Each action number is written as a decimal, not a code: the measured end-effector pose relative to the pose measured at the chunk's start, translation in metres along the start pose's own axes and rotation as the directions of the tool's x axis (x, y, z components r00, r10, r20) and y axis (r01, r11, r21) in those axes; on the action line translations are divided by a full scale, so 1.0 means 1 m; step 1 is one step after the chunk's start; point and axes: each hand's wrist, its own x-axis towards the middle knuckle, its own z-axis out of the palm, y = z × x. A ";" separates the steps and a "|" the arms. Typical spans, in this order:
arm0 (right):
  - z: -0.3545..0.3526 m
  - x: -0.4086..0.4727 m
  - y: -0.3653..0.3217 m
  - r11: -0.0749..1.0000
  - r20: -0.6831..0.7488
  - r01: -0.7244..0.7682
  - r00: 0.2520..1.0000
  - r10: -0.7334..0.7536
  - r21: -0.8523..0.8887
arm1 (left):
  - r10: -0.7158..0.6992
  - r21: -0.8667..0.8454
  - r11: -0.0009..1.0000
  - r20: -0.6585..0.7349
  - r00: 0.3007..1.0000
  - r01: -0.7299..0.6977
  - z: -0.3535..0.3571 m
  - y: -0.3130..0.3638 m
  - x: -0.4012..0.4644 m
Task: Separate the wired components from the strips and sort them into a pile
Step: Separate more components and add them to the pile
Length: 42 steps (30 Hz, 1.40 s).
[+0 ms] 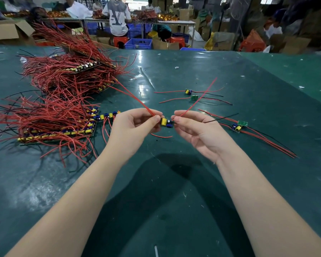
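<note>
A small wired component [166, 122] is pinched from both sides, left hand [135, 125] and right hand [193, 127] curled tight on its ends, just right of the heaped strips [63, 125]. Best snapped gently, wires kept untangled, then dropped with the loose pieces [237, 126] further right.

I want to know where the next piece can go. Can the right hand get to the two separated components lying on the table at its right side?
Probably yes. The two separated components lie on open green table beside the right hand, with only their own wires around them. But that hand now pinches the held component together with the left hand.
</note>
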 end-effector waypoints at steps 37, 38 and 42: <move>0.021 -0.006 0.016 0.984 -0.117 0.102 0.990 -0.085 0.149 | -0.271 -0.485 0.852 -0.091 0.958 0.194 0.001 0.001 0.002; 0.021 -0.006 0.015 0.971 -0.092 0.007 0.996 0.015 0.237 | -0.275 -0.502 0.840 -0.067 0.959 0.206 0.000 0.002 0.002; 0.021 -0.007 0.012 0.902 0.011 -0.215 0.974 0.227 0.375 | -0.298 -0.564 0.781 0.039 0.954 0.267 -0.003 0.004 0.003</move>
